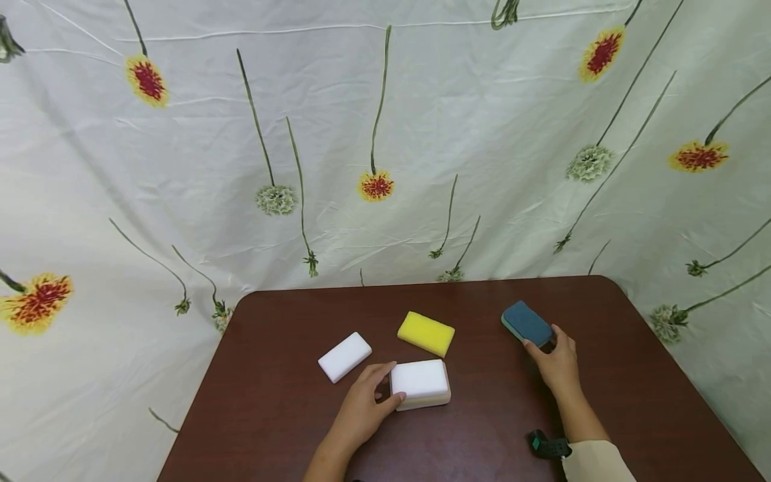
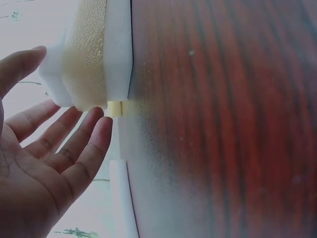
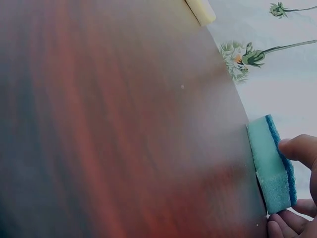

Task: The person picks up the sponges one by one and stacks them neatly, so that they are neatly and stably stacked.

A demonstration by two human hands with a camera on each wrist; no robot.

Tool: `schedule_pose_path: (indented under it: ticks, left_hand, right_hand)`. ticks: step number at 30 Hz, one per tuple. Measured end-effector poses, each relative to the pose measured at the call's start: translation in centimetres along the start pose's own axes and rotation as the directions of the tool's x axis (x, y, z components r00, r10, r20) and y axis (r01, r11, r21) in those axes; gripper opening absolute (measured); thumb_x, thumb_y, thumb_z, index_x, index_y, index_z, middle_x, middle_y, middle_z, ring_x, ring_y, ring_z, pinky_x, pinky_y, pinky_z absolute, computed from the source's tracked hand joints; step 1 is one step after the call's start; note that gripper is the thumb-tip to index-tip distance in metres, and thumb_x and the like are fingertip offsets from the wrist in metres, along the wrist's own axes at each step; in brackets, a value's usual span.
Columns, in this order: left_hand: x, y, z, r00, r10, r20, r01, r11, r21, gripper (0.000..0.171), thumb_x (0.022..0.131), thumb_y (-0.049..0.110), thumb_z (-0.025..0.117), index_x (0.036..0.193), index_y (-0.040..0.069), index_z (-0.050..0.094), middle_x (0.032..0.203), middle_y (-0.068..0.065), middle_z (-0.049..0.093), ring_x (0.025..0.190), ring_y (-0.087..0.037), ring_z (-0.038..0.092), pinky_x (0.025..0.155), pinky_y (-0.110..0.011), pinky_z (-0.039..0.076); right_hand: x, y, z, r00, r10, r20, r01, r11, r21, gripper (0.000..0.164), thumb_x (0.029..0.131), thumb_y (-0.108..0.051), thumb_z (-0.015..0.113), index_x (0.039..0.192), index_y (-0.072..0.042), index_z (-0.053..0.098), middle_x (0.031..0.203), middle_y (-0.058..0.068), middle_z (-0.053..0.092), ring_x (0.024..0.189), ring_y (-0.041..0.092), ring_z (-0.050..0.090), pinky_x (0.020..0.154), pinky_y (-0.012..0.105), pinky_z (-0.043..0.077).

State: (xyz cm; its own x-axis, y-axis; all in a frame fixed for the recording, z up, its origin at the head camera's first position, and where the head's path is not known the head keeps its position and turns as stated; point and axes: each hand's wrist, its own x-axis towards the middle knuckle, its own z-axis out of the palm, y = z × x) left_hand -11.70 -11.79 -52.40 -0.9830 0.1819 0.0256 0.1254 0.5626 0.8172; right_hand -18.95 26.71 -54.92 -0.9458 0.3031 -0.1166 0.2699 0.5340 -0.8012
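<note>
1. Blue sponge [image 1: 527, 323] pinched between fingers of right hand [image 1: 559, 358], toward far right of surface [image 1: 271, 422]; left hand [image 1: 363, 405] at left end of sponge stack [image 1: 419, 381]; yellow sponge [image 1: 425, 333] just behind, white sponge [image 1: 345, 357] to left (head view).
2. Left wrist view: fingers spread, loosely extended, at end of white-and-tan stack.
3. Right wrist view: thumb on blue face, other fingers at lower end, gripping.

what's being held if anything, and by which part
Right hand: the blue-and-green scouring sponge, by its near end. Left hand: at the left end of the white-topped sponge stack; whether it grips cannot be told.
</note>
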Motion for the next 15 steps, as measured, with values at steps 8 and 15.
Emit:
schedule_pose_path:
  ticks: [8, 15]
  left_hand:
    - [0.08, -0.03, 0.03, 1.0, 0.002, -0.002, -0.002, 1.0, -0.001, 0.064, 0.09, 0.035, 0.077, 0.145, 0.01, 0.055, 0.138, -0.005, 0.057, 0.124, -0.025, 0.059, 0.087, -0.035, 0.057]
    - [0.11, -0.03, 0.05, 1.0, 0.002, -0.002, -0.002, 1.0, -0.004, 0.067, 0.09, 0.04, 0.076, 0.146, 0.011, 0.054, 0.139, -0.005, 0.057, 0.123, -0.025, 0.059, 0.087, -0.034, 0.057]
  right_hand:
    - [0.25, 0.22, -0.04, 1.0, -0.006, 0.005, 0.006, 0.999, -0.031, 0.09, 0.097, -0.041, 0.064, 0.159, 0.002, 0.015, 0.151, 0.035, 0.026, 0.135, 0.049, 0.037, 0.106, 0.063, 0.039]
    - [0.21, 0.34, -0.25, 1.0, -0.001, 0.024, 0.002, 1.0, -0.025, 0.091, 0.097, -0.043, 0.065, 0.159, 0.002, 0.017, 0.151, 0.035, 0.026, 0.136, 0.051, 0.036, 0.106, 0.064, 0.039]
